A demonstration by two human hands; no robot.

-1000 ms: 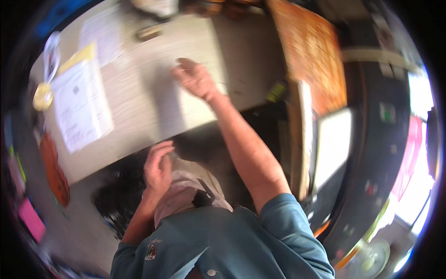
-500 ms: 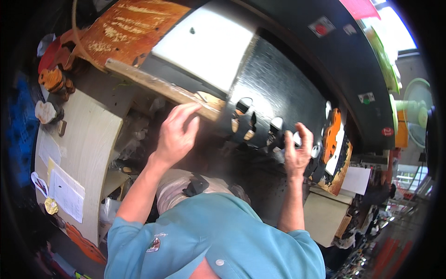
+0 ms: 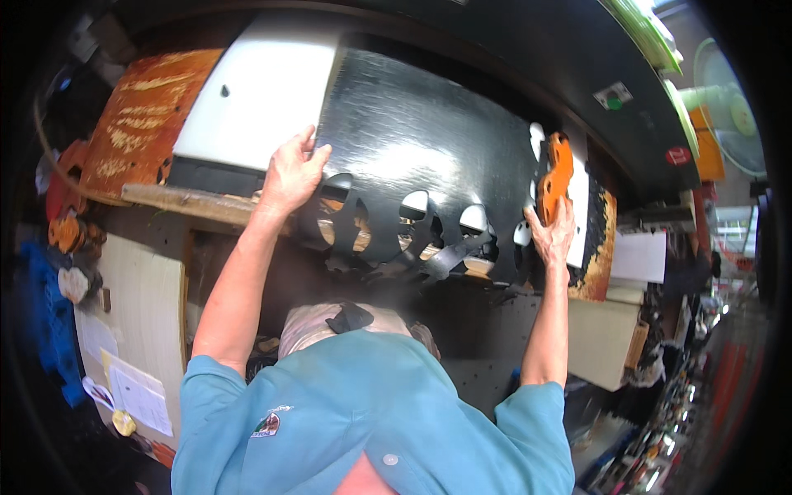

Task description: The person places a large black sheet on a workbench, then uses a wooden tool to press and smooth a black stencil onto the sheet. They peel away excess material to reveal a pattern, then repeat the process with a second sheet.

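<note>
A large glossy black sheet (image 3: 412,107) lies on the bench, with curved cut-outs along its near edge and dark strips hanging there. At its left edge is my left hand (image 3: 289,175), thumb and fingers apart, fingertips by the sheet's border; I cannot tell whether they press on it. My right hand (image 3: 551,235) is at the sheet's right side, thumb and fingers around the near end of an orange, wavy-edged cutting die (image 3: 558,169). The die stands over the sheet's right margin, beside a white strip.
Left of the sheet lies a white board (image 3: 256,91), then a scuffed orange-brown board (image 3: 136,115). A wooden bar (image 3: 190,200) runs along the bench front. A dark overhead beam (image 3: 528,49) crosses behind. A side table (image 3: 136,289) holds papers (image 3: 140,392).
My view has turned right. Both hands have reached forward: the left to the sheet's left edge, the right onto the orange cutting die. The sheet's near edge looks spread flatter.
</note>
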